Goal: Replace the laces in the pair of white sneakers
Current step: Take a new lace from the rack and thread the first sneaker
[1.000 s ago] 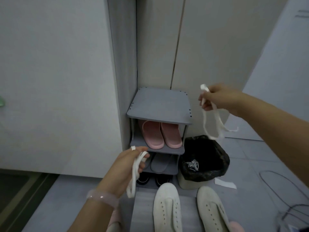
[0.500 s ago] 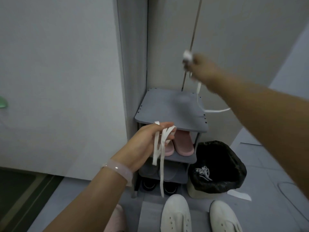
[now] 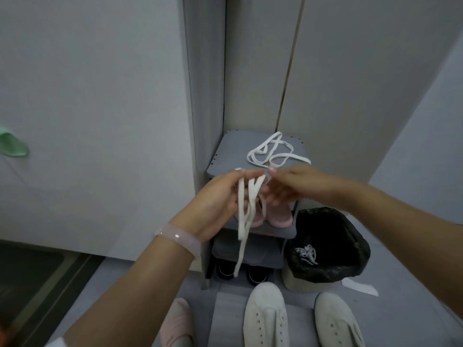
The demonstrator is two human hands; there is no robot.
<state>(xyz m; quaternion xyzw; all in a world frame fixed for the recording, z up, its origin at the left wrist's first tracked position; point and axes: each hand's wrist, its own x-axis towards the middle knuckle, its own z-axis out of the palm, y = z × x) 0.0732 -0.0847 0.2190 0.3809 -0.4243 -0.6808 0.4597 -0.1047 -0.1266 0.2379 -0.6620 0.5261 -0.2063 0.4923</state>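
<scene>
Two white sneakers (image 3: 265, 319) (image 3: 335, 321) stand side by side on the floor at the bottom edge, their eyelets empty. My left hand (image 3: 223, 196) grips a bunched white lace (image 3: 241, 221) whose ends hang down in front of the shoe rack. My right hand (image 3: 288, 186) reaches in from the right, its fingers stretched out and its fingertips at the top of that lace. A second white lace (image 3: 273, 154) lies in loose loops on the top shelf of the grey shoe rack (image 3: 225, 156).
A bin with a black bag (image 3: 350, 246) stands right of the rack, with crumpled white laces (image 3: 307, 254) inside. Pink slippers (image 3: 279, 216) sit on the middle shelf and dark shoes below. A pink slipper (image 3: 175, 321) and a paper strip (image 3: 360, 286) lie on the floor.
My right hand let go of its lace, which now lies on the rack's top shelf, and came down to my left hand. My left hand rose with its lace.
</scene>
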